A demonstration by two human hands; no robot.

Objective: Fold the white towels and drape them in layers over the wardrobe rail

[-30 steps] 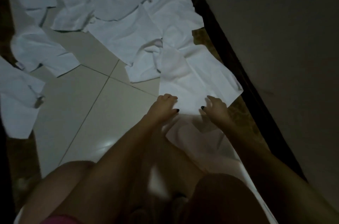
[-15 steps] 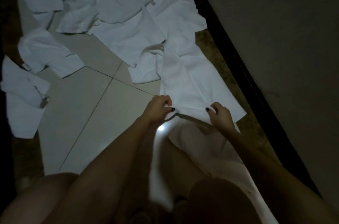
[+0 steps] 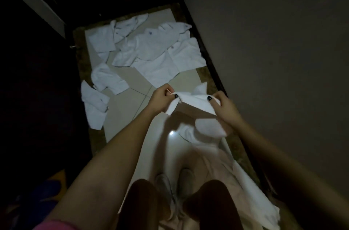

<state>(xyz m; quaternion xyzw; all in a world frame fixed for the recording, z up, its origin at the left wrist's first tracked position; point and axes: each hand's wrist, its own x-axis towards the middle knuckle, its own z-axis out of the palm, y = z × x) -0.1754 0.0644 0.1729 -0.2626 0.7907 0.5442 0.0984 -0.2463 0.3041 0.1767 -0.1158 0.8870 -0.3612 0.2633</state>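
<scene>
Pinching one top corner of the towel (image 3: 194,100) in the left hand (image 3: 160,98) and the other in the right hand (image 3: 223,106), fingers curled on the cloth. Holding it stretched in the air just beside the wall (image 3: 264,60), above the floor (image 3: 128,112). Leaving the other towels (image 3: 156,56) scattered farther along the wall. Probably beginning the fold; next, bringing the corners together with edges matched. Rail not in view.
</scene>
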